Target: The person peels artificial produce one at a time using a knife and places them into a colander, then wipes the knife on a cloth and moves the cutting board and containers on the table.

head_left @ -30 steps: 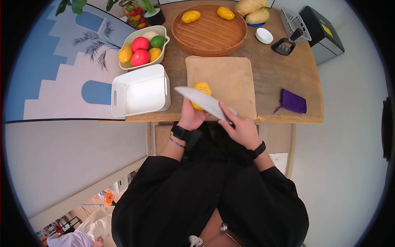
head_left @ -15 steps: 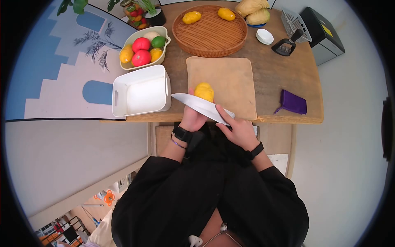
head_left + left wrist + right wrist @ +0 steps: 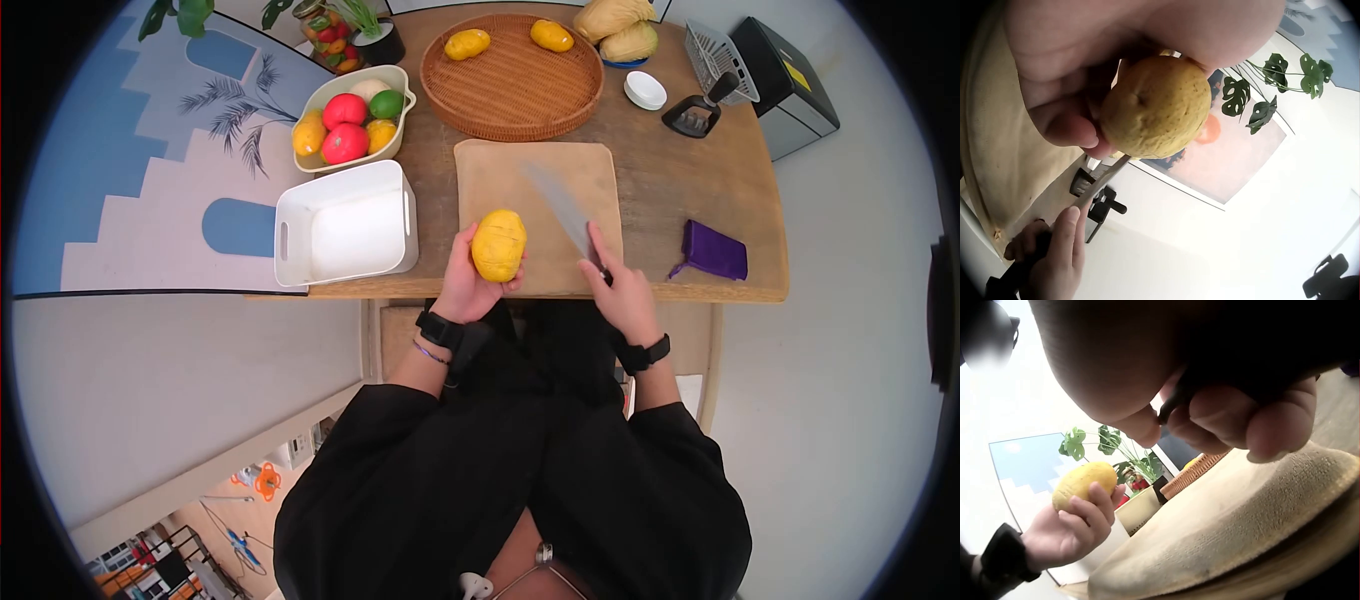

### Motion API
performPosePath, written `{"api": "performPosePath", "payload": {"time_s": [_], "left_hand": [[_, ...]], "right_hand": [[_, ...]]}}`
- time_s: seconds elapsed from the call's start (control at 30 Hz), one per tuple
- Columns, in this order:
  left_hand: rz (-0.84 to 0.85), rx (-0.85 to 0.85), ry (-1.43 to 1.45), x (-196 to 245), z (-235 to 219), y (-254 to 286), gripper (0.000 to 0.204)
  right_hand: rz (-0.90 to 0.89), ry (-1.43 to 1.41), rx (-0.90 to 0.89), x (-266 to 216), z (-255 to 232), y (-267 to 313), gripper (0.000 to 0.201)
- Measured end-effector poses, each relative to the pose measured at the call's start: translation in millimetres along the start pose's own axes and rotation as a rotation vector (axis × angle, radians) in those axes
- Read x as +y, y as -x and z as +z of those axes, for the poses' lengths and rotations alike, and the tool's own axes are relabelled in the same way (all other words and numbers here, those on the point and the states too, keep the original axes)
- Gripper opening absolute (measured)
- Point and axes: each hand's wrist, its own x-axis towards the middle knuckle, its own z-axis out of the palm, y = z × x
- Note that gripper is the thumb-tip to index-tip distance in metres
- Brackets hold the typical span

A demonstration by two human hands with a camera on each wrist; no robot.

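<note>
The left hand [image 3: 470, 283] grips a yellow potato-like vegetable [image 3: 499, 246] above the front left part of the cutting board [image 3: 560, 180]. Thin lines cross the vegetable's upper face in the head view; in the left wrist view its underside [image 3: 1157, 106] looks pitted. The right hand [image 3: 625, 300] grips a large knife by its dark handle, index finger along the blade [image 3: 565, 208], which is blurred and points up and left over the board. In the head view blade and vegetable are apart. The right wrist view shows the left hand's fingers [image 3: 1088, 519] curled round the vegetable [image 3: 1085, 482].
A white bin [image 3: 345, 228] stands left of the board, with a bowl of produce [image 3: 403, 120] behind it. Beyond the board lies a wicker tray [image 3: 510, 85] holding two yellow pieces. To the right are a white dish [image 3: 645, 91], a black tool [image 3: 692, 117] and a purple pouch [image 3: 714, 251].
The right hand has moved right with the knife, whose blade has swung from across the vegetable to over the board. The left hand still holds the vegetable, now more fully in view.
</note>
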Motion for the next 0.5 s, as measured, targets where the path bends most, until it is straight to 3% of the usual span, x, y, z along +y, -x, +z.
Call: {"api": "performPosePath", "payload": {"time_s": [0.03,0.23,0.33,0.4,0.5], "left_hand": [[-0.006,0.001,0.005,-2,-1,-1,0.059],[0.005,0.027,0.145,-12,-12,-17,0.058],[0.028,0.090,0.116,-16,-11,-17,0.062],[0.010,-0.045,0.139,-14,-17,-18,0.068],[0.069,-0.061,0.109,-14,-20,-20,0.072]], "right_hand": [[-0.119,-0.034,0.015,2,0,6,0.061],[-0.237,-0.072,-0.070,-19,15,28,0.064],[-0.236,0.065,-0.122,-30,17,36,0.067],[-0.241,0.140,-0.152,-31,20,38,0.067],[-0.294,0.136,-0.110,-26,31,38,0.067]]}}
